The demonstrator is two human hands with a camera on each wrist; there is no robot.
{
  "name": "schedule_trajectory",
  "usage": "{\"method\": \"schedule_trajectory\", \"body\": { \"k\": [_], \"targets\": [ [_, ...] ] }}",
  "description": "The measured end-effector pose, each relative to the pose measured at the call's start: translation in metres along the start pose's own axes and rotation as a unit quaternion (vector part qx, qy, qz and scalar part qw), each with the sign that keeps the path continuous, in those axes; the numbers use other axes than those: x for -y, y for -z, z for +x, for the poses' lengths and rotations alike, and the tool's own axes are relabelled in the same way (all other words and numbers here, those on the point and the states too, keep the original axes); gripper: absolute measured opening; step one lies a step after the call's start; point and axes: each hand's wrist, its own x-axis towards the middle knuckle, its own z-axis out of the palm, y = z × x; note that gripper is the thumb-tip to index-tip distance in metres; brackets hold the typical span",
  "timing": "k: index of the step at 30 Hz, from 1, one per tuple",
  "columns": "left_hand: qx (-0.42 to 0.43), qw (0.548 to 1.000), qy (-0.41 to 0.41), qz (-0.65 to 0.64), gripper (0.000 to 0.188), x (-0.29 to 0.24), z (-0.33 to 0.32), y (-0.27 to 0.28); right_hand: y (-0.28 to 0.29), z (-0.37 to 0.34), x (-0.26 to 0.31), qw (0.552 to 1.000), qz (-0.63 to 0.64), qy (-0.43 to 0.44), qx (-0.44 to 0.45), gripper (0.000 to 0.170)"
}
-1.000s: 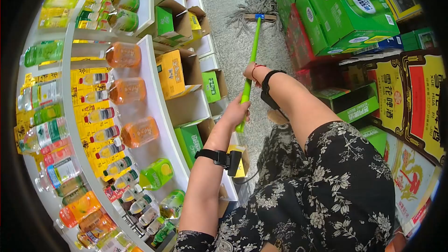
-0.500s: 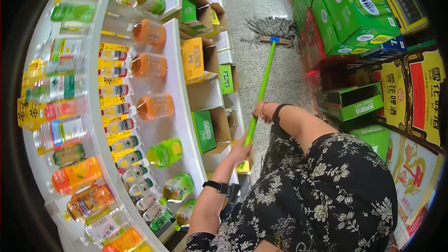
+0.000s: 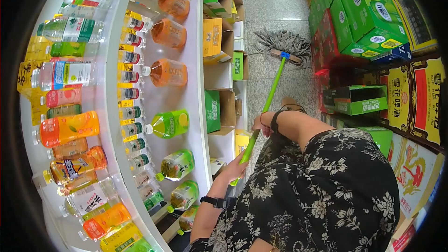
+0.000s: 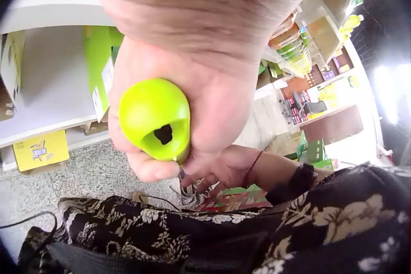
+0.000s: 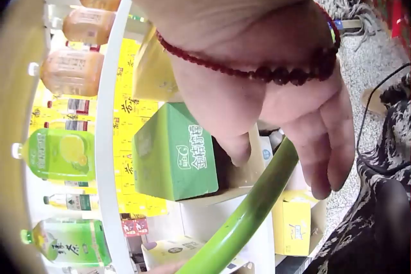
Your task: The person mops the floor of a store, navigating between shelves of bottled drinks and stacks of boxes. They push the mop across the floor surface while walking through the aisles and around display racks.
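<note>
A mop with a bright green handle (image 3: 274,89) slants away from me to its grey string head (image 3: 285,43), spread on the speckled floor. My left hand (image 3: 233,171) grips the handle near its top end; the left wrist view shows the rounded green end cap (image 4: 153,114) poking out of that fist. Farther down the handle is my right hand (image 3: 262,124), its fingers loosely round it. In the right wrist view the handle runs between thumb and fingers (image 5: 321,152), below a red bead bracelet.
Shelves (image 3: 198,98) with bottles and opened cartons line the left side. Stacked green beer cases (image 3: 368,18) and an open green box (image 3: 366,100) stand on the right. Between them runs a narrow strip of floor (image 3: 266,11).
Both hands have drawn back toward my body with the handle. The mop head has come nearer along the floor, and its strings now trail to the left. The view has shifted leftward.
</note>
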Motion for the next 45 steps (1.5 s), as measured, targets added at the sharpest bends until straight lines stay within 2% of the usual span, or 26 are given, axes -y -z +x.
{"method": "schedule_trajectory", "body": {
  "k": [3,5,8,11,12,13,16,17,19,20,22,23,24,25,27,31,32,33,34,35,37,41,43,45],
  "targets": [
    [-0.006,0.999,-0.013,0.04,0.06,-0.019,0.013,0.006,0.02,0.0,-0.003,0.999,0.036,-0.001,-0.019,0.054],
    [-0.015,0.997,-0.017,0.078,0.059,-0.042,0.028,0.008,0.039,-0.008,-0.009,0.996,0.04,0.04,-0.075,0.055],
    [-0.033,0.989,-0.055,0.135,0.059,-0.089,0.066,0.009,0.086,0.017,-0.032,0.992,0.054,0.048,-0.101,0.053],
    [-0.018,0.988,-0.081,0.131,0.058,-0.158,0.112,0.008,0.153,0.04,-0.057,0.986,0.069,0.063,-0.138,0.052],
    [-0.018,0.991,-0.065,0.117,0.058,-0.184,0.128,0.006,0.181,0.043,-0.059,0.973,0.179,-0.019,-0.142,0.05],
    [-0.015,0.99,-0.065,0.122,0.058,-0.211,0.145,0.006,0.21,0.044,-0.067,0.972,0.185,-0.018,-0.144,0.05],
    [-0.017,0.988,-0.074,0.134,0.054,-0.305,0.19,0.001,0.299,0.041,-0.092,0.961,0.054,0.103,-0.252,0.046],
    [-0.009,0.992,-0.063,0.111,0.054,-0.326,0.216,0.003,0.329,0.039,-0.096,0.961,0.061,0.101,-0.25,0.046],
    [-0.001,0.992,-0.091,0.086,0.054,-0.38,0.246,-0.002,0.393,0.032,-0.095,0.94,-0.179,0.092,-0.277,0.044],
    [0.004,0.992,-0.089,0.088,0.054,-0.408,0.259,-0.006,0.424,0.029,-0.1,0.941,-0.174,0.089,-0.276,0.044],
    [-0.012,0.993,-0.085,0.083,0.053,-0.461,0.279,-0.015,0.47,0.017,-0.11,0.905,-0.275,-0.003,-0.324,0.04],
    [-0.006,0.993,-0.082,0.087,0.053,-0.486,0.286,-0.018,0.485,-0.004,-0.111,0.907,-0.269,-0.007,-0.323,0.04],
    [-0.008,0.993,-0.079,0.083,0.052,-0.51,0.292,-0.021,0.498,-0.04,-0.112,0.928,0.027,-0.005,-0.372,0.04],
    [-0.009,0.994,-0.075,0.078,0.051,-0.527,0.3,-0.022,0.507,-0.058,-0.113,0.863,0.32,-0.003,-0.39,0.041],
    [0.021,0.993,-0.089,0.07,0.051,-0.55,0.315,-0.024,0.533,-0.056,-0.118,0.87,0.302,-0.012,-0.389,0.045],
    [0.012,0.992,-0.105,0.067,0.051,-0.561,0.314,-0.031,0.548,-0.045,-0.13,0.895,0.259,0.007,-0.363,0.054],
    [0.003,0.992,-0.101,0.078,0.051,-0.555,0.313,-0.03,0.537,-0.073,-0.123,0.884,0.294,0.004,-0.363,0.047],
    [-0.008,0.991,-0.097,0.088,0.05,-0.551,0.308,-0.027,0.534,-0.052,-0.121,0.879,0.261,-0.003,-0.399,0.049],
    [-0.001,0.992,-0.078,0.099,0.052,-0.547,0.303,-0.022,0.531,-0.034,-0.125,0.887,0.251,0.009,-0.387,0.049],
    [-0.007,0.992,-0.082,0.096,0.052,-0.537,0.299,-0.016,0.518,-0.044,-0.118,0.895,0.24,0.023,-0.375,0.048],
    [0.026,0.993,-0.093,0.065,0.054,-0.51,0.289,-0.005,0.49,-0.061,-0.1,0.875,0.333,0.033,-0.352,0.059],
    [0.005,0.994,-0.081,0.069,0.05,-0.445,0.244,0.019,0.423,-0.053,-0.07,0.899,0.306,0.032,-0.311,0.066],
    [-0.019,0.994,-0.081,0.07,0.049,-0.41,0.206,0.025,0.385,-0.026,-0.06,0.91,0.28,0.037,-0.303,0.062],
    [-0.011,0.994,-0.065,0.082,0.051,-0.37,0.178,0.033,0.357,-0.014,-0.055,0.961,0.224,0.079,-0.138,0.054]
  ]
}}
